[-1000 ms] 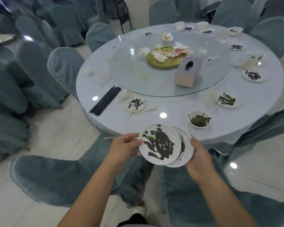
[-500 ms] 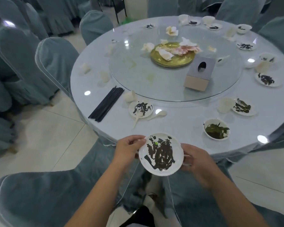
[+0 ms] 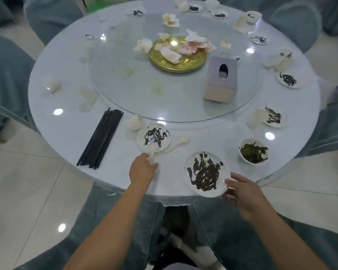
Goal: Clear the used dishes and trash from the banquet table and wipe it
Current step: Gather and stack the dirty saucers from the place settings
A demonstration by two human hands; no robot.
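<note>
Clearing looks barely begun. Nearest the seated edge of the banquet table, the right hand grips a soiled plate by its rim, while the left hand pinches a white spoon resting on a second dirty plate. Farther round the table wait a bowl of greens, black chopsticks, crumpled napkins, and a gold platter. Wiping remains undone.
</note>
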